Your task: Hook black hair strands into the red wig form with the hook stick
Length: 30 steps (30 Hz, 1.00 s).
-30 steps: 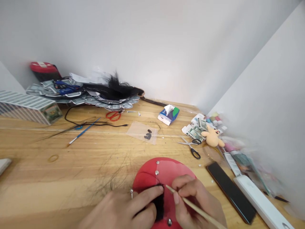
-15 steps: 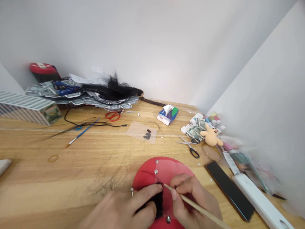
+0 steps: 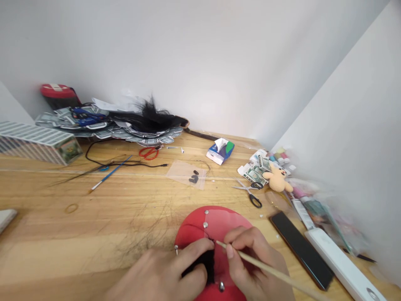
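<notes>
Left fingers (image 3: 197,251) over black patch (image 3: 209,265), wooden stick (image 3: 263,266) between right fingers (image 3: 251,236)

Bright, soft light; pale wall (image 3: 200,62) greyer at upper left; plastic bags (image 3: 340,221) blurred.

Both hands bare, low down, fingertips near each other, not touching. Left hand (image 3: 156,271) slants in, back up, forefinger (image 3: 194,251) stretched toward other hand, knuckle bent, tip pressing down; next finger curled, spread apart from it. Right hand (image 3: 258,263) turned inward, thumb (image 3: 235,265) and fingers drawn together in tight pinch, I see.
</notes>
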{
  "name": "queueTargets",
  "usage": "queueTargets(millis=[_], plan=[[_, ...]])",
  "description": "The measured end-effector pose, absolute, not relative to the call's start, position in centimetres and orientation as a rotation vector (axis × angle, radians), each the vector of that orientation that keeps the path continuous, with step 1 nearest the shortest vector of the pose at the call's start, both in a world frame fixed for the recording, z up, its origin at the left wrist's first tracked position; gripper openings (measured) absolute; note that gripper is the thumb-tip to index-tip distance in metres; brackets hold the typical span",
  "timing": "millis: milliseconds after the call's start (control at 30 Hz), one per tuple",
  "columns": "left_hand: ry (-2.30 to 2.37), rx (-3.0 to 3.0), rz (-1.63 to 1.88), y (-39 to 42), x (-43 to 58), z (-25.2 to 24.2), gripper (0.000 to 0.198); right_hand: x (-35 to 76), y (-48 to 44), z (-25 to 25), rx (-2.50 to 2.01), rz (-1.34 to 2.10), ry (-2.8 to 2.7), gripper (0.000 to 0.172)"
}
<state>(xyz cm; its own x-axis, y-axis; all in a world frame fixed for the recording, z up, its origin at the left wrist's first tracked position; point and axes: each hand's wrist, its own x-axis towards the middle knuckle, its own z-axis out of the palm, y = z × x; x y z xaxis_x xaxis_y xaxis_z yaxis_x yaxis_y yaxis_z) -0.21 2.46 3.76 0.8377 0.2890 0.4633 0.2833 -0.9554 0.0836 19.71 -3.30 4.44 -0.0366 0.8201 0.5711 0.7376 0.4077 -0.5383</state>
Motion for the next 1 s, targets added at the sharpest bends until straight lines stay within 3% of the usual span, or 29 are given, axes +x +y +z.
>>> queueTargets(millis=[267,533,1000], plan=[[0.437,2.881,0.784,2.5,-0.5,3.2,0.031,19.5,-3.1,4.8,-1.339,0.107,-1.712,0.016],[0.609,2.143,0.654,3.6,-0.3,5.2,0.022,19.9,-3.0,3.6,-1.368,0.237,-1.651,0.010],[0.643,2.480,0.226,5.5,1.3,6.9,0.028,19.7,-2.7,3.5,-1.323,0.309,-1.575,0.012]])
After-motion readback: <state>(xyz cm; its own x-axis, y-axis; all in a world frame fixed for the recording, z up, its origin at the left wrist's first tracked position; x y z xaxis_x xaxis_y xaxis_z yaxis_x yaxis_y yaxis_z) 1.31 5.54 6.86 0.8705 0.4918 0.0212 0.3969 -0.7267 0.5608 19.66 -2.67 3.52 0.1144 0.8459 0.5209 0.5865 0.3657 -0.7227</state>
